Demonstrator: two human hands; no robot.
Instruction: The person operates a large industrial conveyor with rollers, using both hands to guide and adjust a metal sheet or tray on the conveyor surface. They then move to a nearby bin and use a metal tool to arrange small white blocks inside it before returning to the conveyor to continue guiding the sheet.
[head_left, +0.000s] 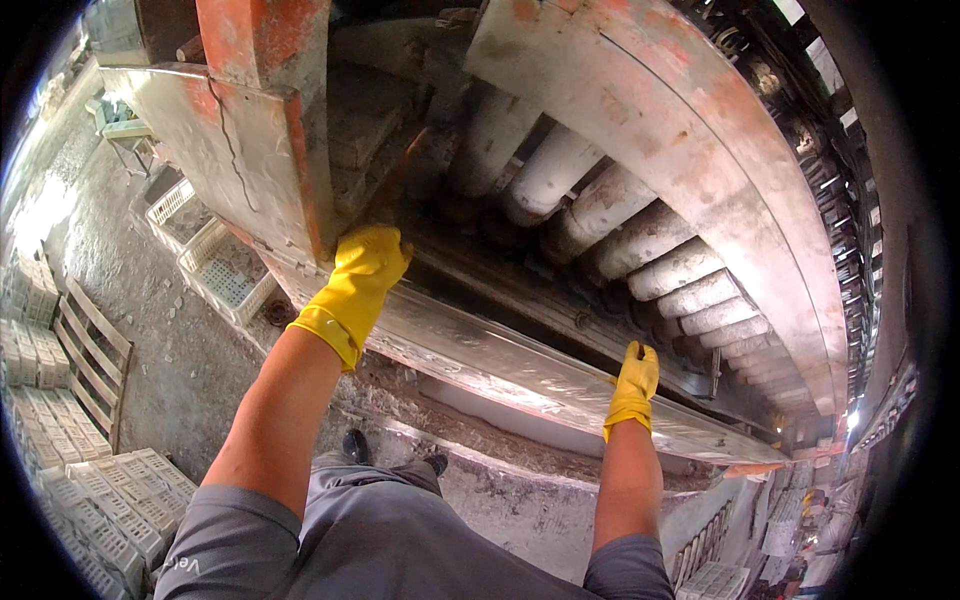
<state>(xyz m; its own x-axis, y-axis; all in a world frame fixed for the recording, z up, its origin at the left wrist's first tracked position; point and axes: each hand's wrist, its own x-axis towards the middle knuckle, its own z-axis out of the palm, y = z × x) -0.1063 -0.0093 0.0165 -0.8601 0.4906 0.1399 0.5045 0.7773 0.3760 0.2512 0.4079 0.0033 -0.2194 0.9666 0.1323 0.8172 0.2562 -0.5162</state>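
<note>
Far out to the left of both hands, white plastic crates (225, 270) lie on the dusty concrete floor (170, 360), with a wooden pallet (92, 360) and further stacks of pale crates (110, 510) beyond them, all well apart from the work. The left hand (365, 270), in a yellow rubber glove, is raised to the front edge of a long roller conveyor; its fingers (380, 242) are curled together and bear against the lower corner of an orange-painted metal panel (240, 150), just where that panel meets the machine's metal side rail (480, 360). Whether those fingers pinch an edge or merely press on it cannot be told, since the fingertips are hidden behind the glove's knuckles. To the right of that hand, a row of grey, dust-caked rollers (600, 215) runs away beneath a curved orange-stained guard (700, 150). The right hand (636, 385), also gloved in yellow, rests on the same rail further along, fingers (640, 358) pressed together and laid flat over the rail's top edge, holding nothing loose. In my judgement the step in hand is bracing against the rail while the left hand attends to the panel corner; any next move calls for firm footing and keeping the gloves clear of the roller gaps.
</note>
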